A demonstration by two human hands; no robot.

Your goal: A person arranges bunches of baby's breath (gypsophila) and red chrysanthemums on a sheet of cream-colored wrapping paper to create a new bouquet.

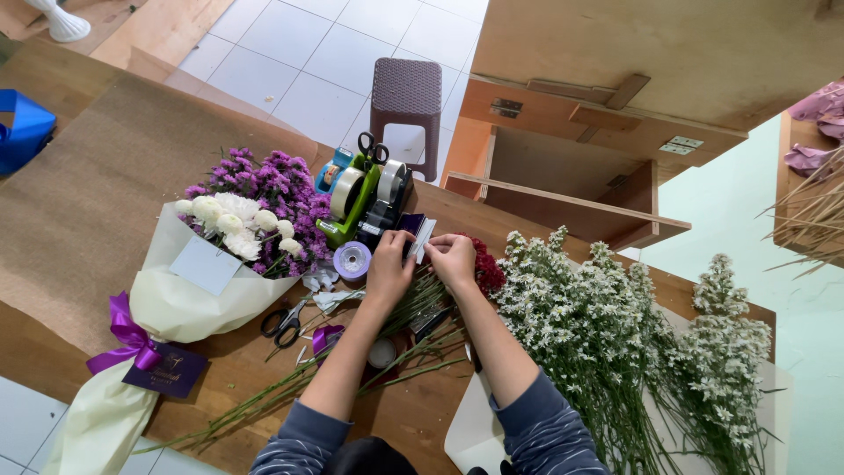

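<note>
My left hand (389,266) and my right hand (453,258) meet over a bunch of long green flower stems (369,347) lying on the wooden table (220,369). Both hands pinch a small white strip (421,237), like tape or paper, just above the stems. A dark red flower head (488,271) pokes out beside my right hand. A tape dispenser (365,198) with rolls of tape stands right behind my fingers.
A finished bouquet (233,237) of purple and white flowers in cream wrap with a purple ribbon lies at the left. Black scissors (285,322) and a purple ribbon spool (352,260) lie nearby. White daisy-like sprays (615,334) fill the right. A brown stool (405,97) stands beyond the table.
</note>
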